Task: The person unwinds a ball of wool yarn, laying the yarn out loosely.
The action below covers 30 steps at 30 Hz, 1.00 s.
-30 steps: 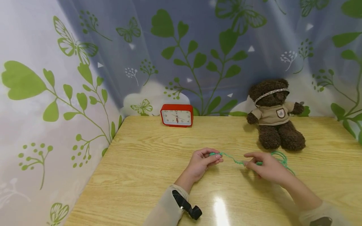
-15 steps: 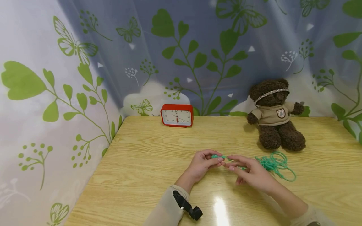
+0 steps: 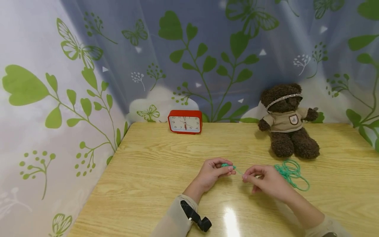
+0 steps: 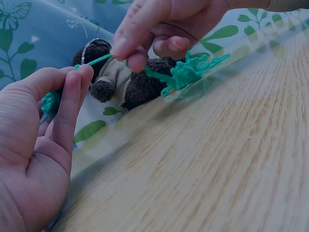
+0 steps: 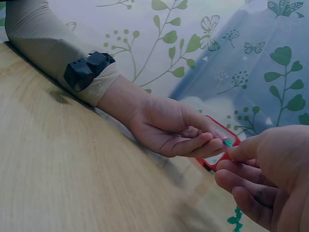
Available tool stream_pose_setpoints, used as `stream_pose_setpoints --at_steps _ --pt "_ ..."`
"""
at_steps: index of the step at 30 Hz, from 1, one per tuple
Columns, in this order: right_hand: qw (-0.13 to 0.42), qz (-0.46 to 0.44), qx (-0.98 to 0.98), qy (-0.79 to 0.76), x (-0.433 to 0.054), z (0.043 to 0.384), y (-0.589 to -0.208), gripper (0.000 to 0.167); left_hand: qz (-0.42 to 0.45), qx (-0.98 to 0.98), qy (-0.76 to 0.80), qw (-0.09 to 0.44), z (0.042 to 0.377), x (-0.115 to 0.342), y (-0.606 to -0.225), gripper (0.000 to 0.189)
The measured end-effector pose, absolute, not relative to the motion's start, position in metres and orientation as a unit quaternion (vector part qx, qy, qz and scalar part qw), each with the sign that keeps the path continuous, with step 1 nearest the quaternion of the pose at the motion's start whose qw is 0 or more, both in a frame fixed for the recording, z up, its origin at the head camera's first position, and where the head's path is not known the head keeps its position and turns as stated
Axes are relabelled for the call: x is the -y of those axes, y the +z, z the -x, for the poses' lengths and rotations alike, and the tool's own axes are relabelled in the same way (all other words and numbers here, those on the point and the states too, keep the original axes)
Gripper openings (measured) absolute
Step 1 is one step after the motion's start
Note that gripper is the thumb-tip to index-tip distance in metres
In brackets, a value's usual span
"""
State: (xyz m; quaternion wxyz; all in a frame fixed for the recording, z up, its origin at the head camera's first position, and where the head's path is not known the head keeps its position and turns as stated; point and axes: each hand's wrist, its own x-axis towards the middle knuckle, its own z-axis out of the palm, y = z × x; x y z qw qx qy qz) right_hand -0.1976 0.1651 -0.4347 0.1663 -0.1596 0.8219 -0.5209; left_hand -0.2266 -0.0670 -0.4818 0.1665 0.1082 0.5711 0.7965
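My left hand (image 3: 211, 173) pinches a small wound bundle of green yarn (image 4: 49, 103) between thumb and fingers, above the table. From it a short strand (image 4: 100, 60) runs taut to my right hand (image 3: 267, 181), which pinches it between thumb and forefinger just to the right. Past the right hand's grip, the yarn trails down to a loose, tangled green pile (image 3: 293, 172) on the table, as the left wrist view shows. Part of the bundle is hidden behind the left fingers.
A red alarm clock (image 3: 185, 121) stands at the table's back edge. The brown teddy bear (image 3: 285, 121) in a beige top sits at the back right, behind the yarn pile. A leaf-patterned curtain (image 3: 189, 62) hangs behind the wooden table (image 3: 142, 184).
My right hand moved left from over the pile to near the left hand, then drew back slightly, now pinching the strand. The left hand stayed almost in place with its yarn.
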Motion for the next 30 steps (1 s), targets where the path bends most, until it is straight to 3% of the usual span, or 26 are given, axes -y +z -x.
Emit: stream_pose_setpoints --at_steps 14,21,30 --pt "0.068 0.125 -0.830 -0.540 -0.193 0.201 -0.411 0.028 -0.075 -0.539 0.827 0.141 0.228 0.067 -0.483 0.035" --pt "0.000 0.090 -0.843 -0.530 -0.211 0.205 -0.401 0.027 -0.067 -0.524 0.840 0.128 0.229 0.067 -0.485 0.018" --pt "-0.034 0.036 -0.831 -0.555 -0.229 0.209 -0.393 0.024 -0.062 -0.518 0.844 0.126 0.229 0.067 -0.483 0.015"
